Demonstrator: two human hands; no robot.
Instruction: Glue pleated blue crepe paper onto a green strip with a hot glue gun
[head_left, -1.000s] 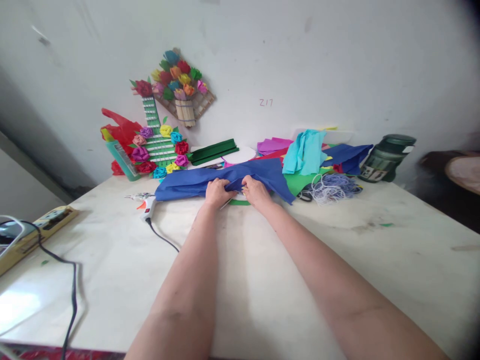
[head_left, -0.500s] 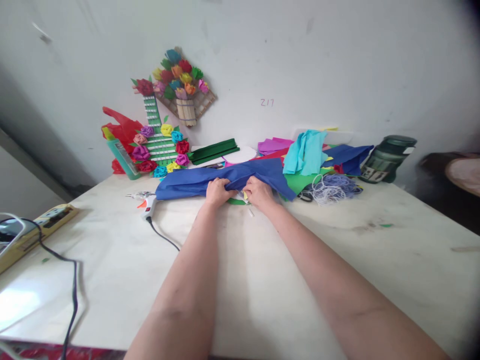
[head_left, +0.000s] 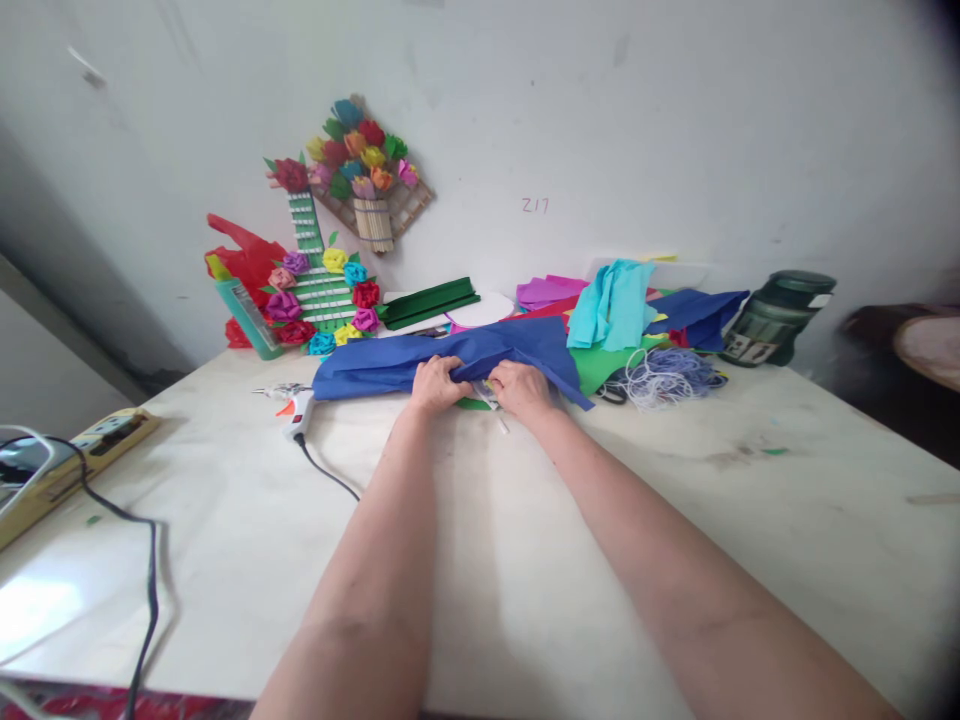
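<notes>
A folded dark blue sheet [head_left: 375, 368], crepe paper or cloth, lies across the back of the table. With bent fingers, my left hand [head_left: 435, 386] grips its front edge. My right hand [head_left: 523, 390] is closed at the same edge, just to the right. A bit of yellow and white shows by its fingertips; what it holds I cannot make out. Between my hands, part of a clear or white piece [head_left: 484, 394] and a green edge [head_left: 472, 405] peek out from under the sheet. A small white stick [head_left: 503, 426] lies just in front.
A glue gun [head_left: 298, 412] with its black cord lies left of the sheet, and a power strip [head_left: 112, 440] farther left. Behind stand a glue bottle [head_left: 247, 315] and paper-flower crafts [head_left: 322, 290]. White string [head_left: 660, 378], turquoise paper [head_left: 611, 305] and a tilted dark jar [head_left: 776, 315] are right.
My right hand's fingers have shifted slightly, and less of the yellow bit shows at their tips. My left hand and the blue sheet stay nearly in place.
</notes>
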